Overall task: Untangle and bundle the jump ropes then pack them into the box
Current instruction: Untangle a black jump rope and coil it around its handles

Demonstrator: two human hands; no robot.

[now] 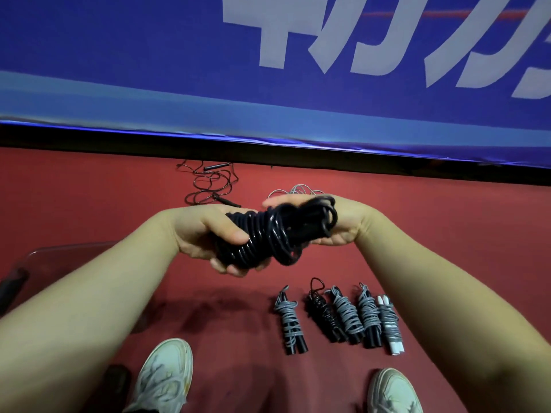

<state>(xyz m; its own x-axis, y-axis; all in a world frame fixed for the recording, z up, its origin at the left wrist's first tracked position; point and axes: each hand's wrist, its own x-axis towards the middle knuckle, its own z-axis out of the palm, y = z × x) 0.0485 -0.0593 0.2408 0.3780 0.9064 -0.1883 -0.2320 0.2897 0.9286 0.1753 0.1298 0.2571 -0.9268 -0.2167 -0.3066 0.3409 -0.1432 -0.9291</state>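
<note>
She's standing over the red floor (447, 234) with a black rope (268, 234) held up in both hands, its glossy coils wound into a thick bundle. The left hand (202, 234) grips the near end, fingers curled right round it. The right hand (343, 231) holds the far end between thumb and fingers, with loops hanging over its palm. Below, by her shoes (165, 374), five wrapped bundles (346, 317) lie side by side (four grey-corded, one black). Further off a loose rope (208, 183) sprawls near the blue banner (149, 70), and a grey rope (295, 190) shows just behind her right hand.
</note>
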